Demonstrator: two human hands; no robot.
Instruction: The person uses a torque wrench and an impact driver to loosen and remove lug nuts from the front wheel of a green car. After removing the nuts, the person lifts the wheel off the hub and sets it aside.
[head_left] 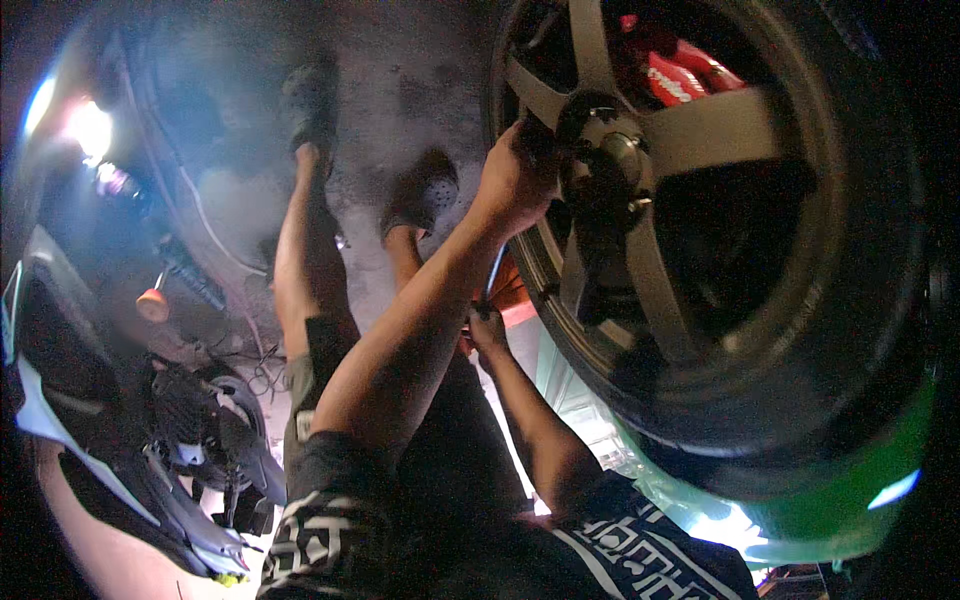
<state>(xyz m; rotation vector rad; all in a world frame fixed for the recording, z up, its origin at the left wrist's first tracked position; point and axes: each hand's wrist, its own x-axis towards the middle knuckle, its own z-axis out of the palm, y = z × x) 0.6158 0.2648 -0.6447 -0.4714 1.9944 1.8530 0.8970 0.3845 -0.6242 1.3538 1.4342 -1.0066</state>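
Observation:
A large wheel with bronze-coloured spokes and a black tyre fills the right side. My left hand reaches up to its left side, beside the hub. Its fingers are curled and closed in dark shadow, and what they grip is hidden. Lower down, left of the tyre, my right hand is closed around the lower end of a thin bluish rod. The rod points up toward the wheel's edge. Behind the spokes shows a red brake caliper.
My legs and dark clogs stand on stained concrete. At left are a bright lamp, a pale cable, an orange-ended object and a partly visible motorbike. A glossy green surface lies below the tyre.

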